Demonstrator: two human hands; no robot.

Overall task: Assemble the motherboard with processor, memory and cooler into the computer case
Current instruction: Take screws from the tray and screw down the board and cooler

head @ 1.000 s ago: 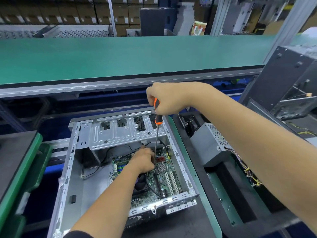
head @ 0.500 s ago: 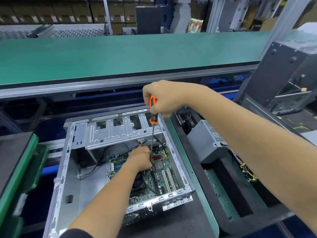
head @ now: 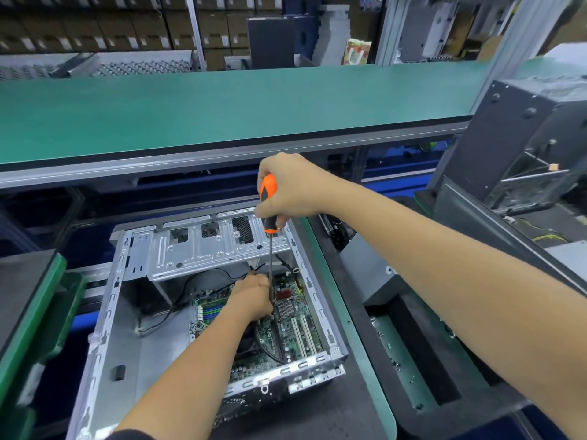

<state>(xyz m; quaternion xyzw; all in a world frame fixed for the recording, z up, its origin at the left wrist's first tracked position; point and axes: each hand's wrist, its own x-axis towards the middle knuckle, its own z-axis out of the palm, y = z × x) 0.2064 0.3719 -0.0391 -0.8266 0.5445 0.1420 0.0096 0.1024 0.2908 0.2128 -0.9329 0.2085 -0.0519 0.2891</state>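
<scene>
Green conveyor (head: 222,106), right hand (head: 292,188) gripping screwdriver (head: 268,201), no legible writing

One head-worn wide-angle view looks forward and steeply down from close above the open computer case (head: 203,312), which fills the near centre. Both forearms reach in from the near edge. A green conveyor belt (head: 222,106) crosses farther off, with shelving beyond it.

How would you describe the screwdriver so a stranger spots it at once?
Start at the open metal computer case below the green bench. Above its far right corner, the right hand grips the screwdriver, its shaft pointing down inside. Nothing else there has an orange-and-black handle.
</scene>
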